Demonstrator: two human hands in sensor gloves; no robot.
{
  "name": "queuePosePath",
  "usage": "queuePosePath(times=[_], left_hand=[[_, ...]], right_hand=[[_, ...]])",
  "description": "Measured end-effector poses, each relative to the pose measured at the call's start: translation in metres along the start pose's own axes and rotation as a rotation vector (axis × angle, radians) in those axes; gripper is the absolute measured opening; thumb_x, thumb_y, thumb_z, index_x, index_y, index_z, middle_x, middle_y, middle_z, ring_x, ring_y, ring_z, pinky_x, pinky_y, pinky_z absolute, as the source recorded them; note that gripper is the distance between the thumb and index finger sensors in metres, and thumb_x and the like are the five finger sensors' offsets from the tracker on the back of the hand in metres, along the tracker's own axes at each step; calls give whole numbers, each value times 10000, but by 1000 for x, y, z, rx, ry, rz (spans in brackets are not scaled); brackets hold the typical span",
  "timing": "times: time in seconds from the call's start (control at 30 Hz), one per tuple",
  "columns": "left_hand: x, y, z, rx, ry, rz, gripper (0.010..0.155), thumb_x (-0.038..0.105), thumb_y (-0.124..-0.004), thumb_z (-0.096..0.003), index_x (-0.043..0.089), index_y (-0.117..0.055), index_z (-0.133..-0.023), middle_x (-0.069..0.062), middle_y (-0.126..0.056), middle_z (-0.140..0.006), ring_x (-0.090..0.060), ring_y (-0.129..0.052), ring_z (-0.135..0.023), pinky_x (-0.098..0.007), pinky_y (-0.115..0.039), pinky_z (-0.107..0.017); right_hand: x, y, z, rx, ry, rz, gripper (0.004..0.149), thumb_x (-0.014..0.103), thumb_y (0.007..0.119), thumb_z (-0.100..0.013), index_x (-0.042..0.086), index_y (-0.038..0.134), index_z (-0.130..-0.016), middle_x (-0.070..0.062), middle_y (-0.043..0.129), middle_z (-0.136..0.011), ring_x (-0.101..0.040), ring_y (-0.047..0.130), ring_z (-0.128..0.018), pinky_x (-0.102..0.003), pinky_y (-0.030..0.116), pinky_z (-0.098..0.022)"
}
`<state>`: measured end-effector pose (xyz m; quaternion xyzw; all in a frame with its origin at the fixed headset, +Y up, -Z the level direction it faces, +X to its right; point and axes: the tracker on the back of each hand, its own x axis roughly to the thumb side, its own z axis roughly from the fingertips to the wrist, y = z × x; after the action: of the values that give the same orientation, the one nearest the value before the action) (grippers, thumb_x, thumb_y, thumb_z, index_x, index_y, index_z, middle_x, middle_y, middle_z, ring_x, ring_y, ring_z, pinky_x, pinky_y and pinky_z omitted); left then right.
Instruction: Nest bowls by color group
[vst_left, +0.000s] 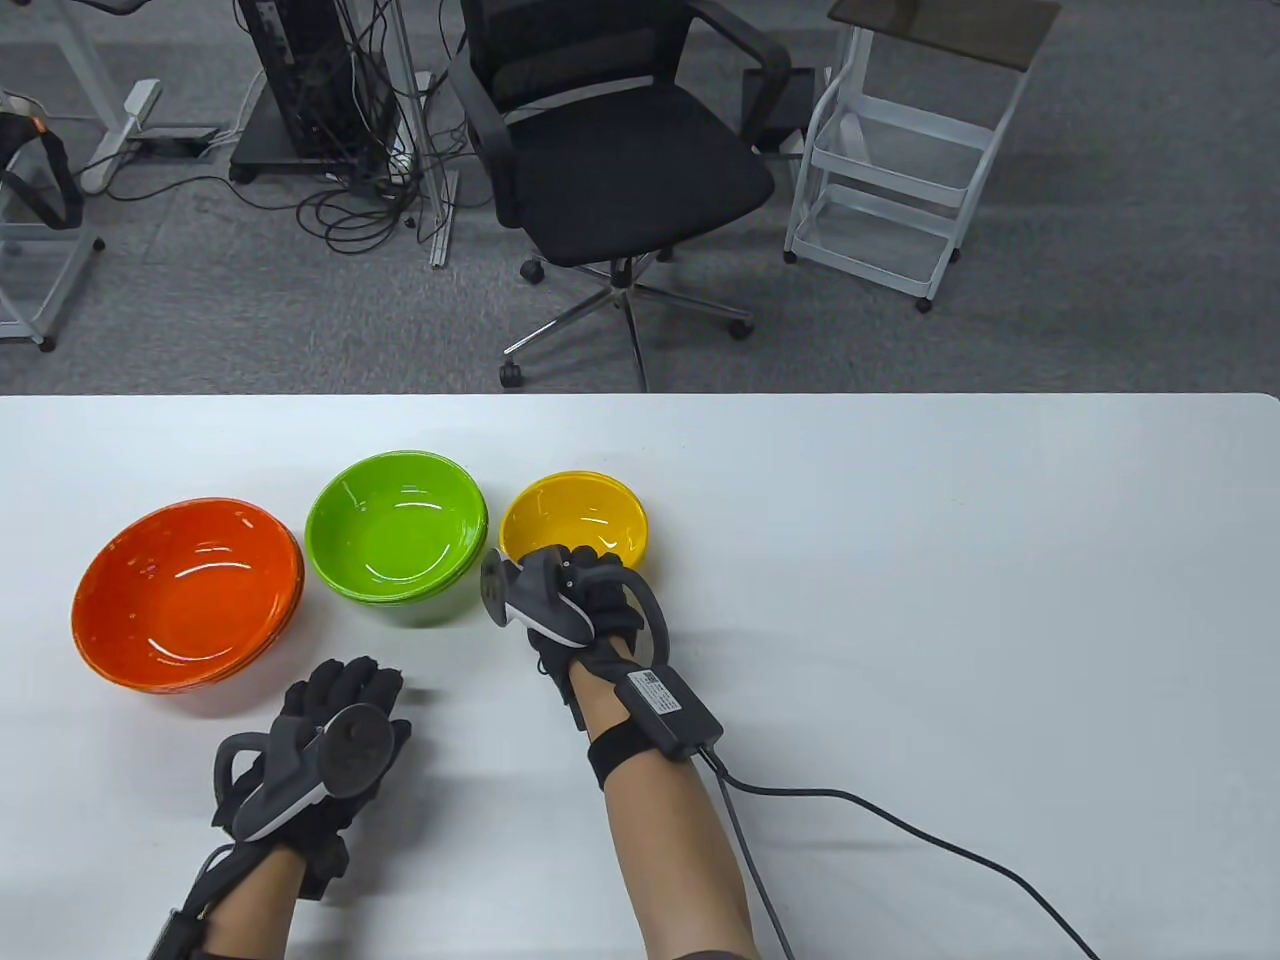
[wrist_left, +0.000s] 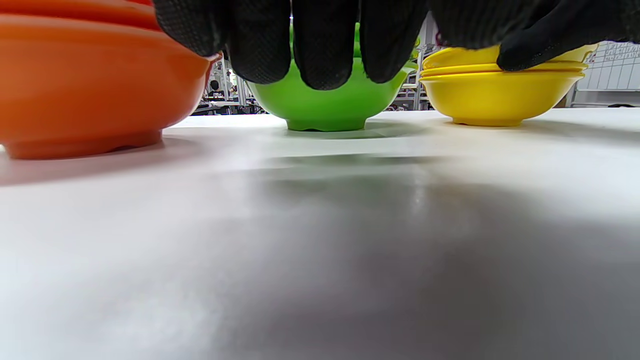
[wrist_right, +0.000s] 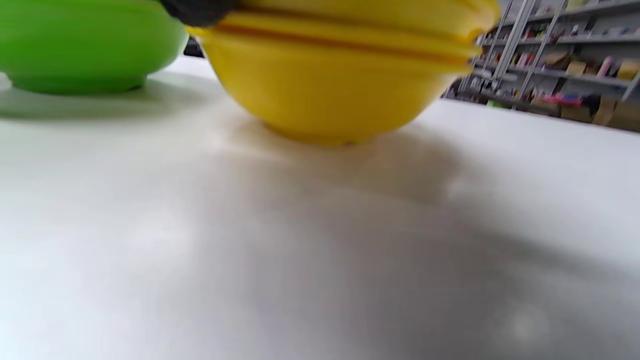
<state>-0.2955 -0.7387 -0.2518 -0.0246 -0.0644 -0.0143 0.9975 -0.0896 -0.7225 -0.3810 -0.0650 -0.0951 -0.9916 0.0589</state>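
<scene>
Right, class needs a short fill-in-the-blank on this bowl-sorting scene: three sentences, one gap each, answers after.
1. The bowl stack between the orange stack and the yellow stack is coloured ____.
2. The hand touching the yellow stack's near rim is the ____ hand.
3. The left hand lies on the white ____, touching no bowl.

Missing words: green; right; table
</scene>
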Motion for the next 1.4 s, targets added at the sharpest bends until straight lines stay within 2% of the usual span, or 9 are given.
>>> queuePosePath(times=[0.2, 0.27, 0.37, 0.5, 0.7, 0.87, 0.97, 1.03, 1.4], left_hand=[[-2, 2, -1, -6, 9, 21, 602, 482, -657, -505, 265, -625, -1065, -119, -681, -1152, -440, -695, -1075, -591, -607, -788], [-2, 5, -1, 6, 8, 19, 604, 486, -656, -504, 269, -621, -1067, -117, -677, -1155, -437, -694, -1078, -588, -605, -791], [-2, 10, 0, 27, 5, 20, 605, 486, -656, -505, 268, -620, -1068, -114, -678, -1155, -440, -691, -1078, -589, -605, -791], [0, 13, 2, 46, 0, 9, 606, 485, -657, -502, 263, -623, -1065, -117, -684, -1150, -440, -697, -1073, -590, -610, -786], [5, 16, 6, 64, -20, -18, 605, 482, -661, -499, 254, -635, -1059, -117, -706, -1137, -442, -719, -1058, -592, -626, -772], [6, 16, 7, 63, -17, -32, 603, 481, -661, -498, 253, -639, -1055, -119, -711, -1133, -440, -722, -1056, -591, -629, -770], [5, 16, 8, 61, -14, -39, 604, 479, -661, -497, 248, -639, -1055, -121, -712, -1130, -442, -722, -1053, -592, -629, -767], [5, 15, 8, 52, -16, -38, 604, 478, -661, -497, 246, -640, -1054, -125, -713, -1129, -446, -721, -1051, -594, -629, -765], [7, 14, 12, 49, -29, -20, 602, 476, -662, -494, 238, -649, -1047, -130, -726, -1117, -447, -736, -1039, -596, -641, -752]], right_hand=[[7, 6, -2, 14, -1, 7, 602, 524, 507, -536, 301, 443, -1092, 48, 486, -1199, -246, 577, -1142, -543, 468, -868], [5, 3, 8, -63, -19, 25, 606, 527, 523, -526, 299, 453, -1084, 45, 494, -1192, -256, 581, -1139, -591, 452, -854], [-3, -4, 28, -173, -71, 106, 620, 523, 553, -519, 268, 469, -1078, 11, 518, -1177, -291, 609, -1112, -617, 487, -817], [-29, -9, 67, -199, -37, 203, 650, 540, 548, -519, 255, 439, -1093, -4, 484, -1191, -319, 586, -1119, -623, 486, -813], [-86, 1, 127, -218, 15, 107, 637, 517, 535, -531, 255, 420, -1099, -4, 464, -1199, -348, 556, -1126, -631, 465, -813], [-125, 14, 158, -324, 87, -16, 656, 530, 559, -533, 243, 415, -1106, -19, 451, -1204, -377, 534, -1127, -647, 450, -808], [-135, 23, 165, -401, 97, -74, 654, 525, 575, -535, 238, 424, -1103, -25, 460, -1199, -384, 538, -1121, -646, 458, -804], [-139, 24, 165, -361, 87, -43, 668, 537, 573, -531, 238, 410, -1106, -26, 446, -1203, -388, 529, -1123, -645, 454, -805], [-167, 35, 166, -335, 148, -117, 674, 540, 579, -528, 227, 426, -1104, -39, 462, -1197, -398, 538, -1115, -644, 466, -798]])
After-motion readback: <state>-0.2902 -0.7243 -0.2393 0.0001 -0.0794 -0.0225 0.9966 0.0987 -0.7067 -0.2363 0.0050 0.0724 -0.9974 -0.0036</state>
